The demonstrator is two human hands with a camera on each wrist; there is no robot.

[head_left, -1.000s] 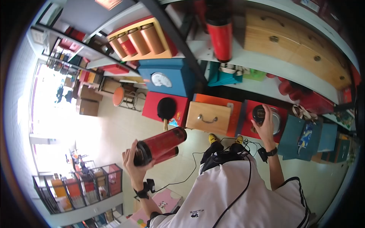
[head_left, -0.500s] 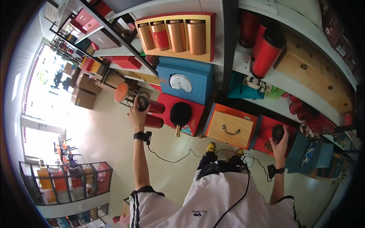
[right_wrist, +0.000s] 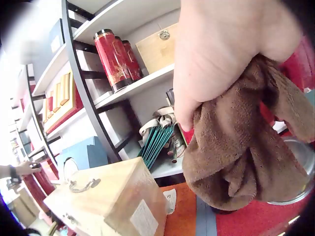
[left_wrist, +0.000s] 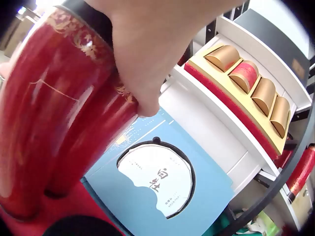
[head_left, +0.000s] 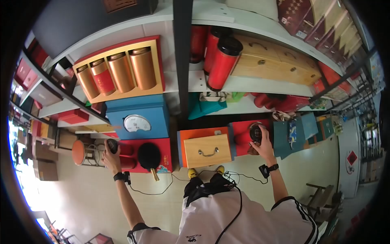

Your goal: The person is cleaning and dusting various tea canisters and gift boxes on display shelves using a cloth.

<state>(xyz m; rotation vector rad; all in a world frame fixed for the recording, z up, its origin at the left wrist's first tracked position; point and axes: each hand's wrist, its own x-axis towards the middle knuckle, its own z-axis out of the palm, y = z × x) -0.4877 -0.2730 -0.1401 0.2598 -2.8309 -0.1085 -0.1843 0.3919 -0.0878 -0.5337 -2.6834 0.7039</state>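
At the left of the head view my left hand [head_left: 110,159] grips two red canisters [head_left: 126,162] near their black tops. Gold floral bands show on these canisters [left_wrist: 44,108] in the left wrist view, where they stand nearly upright, bases at the red box [head_left: 164,146]. My right hand [head_left: 265,147] has its fingers around the black lid [head_left: 256,131] of a red canister [head_left: 242,138], over another red box. Bunched in that same hand, a brown cloth [right_wrist: 231,142] hangs down and hides much of what is behind it.
Between the hands, a wooden case [head_left: 207,151] with a metal handle lies on an orange box. A black round object [head_left: 148,156] sits by the left canisters. Behind are a blue box [head_left: 140,118], gold tins [head_left: 143,69] and shelved red canisters [head_left: 223,61]. Cables trail from both wrists.
My left hand has carried the two red canisters from over the floor to the left red box, bringing them more upright. The right hand stays at the black lid. The head view has turned.
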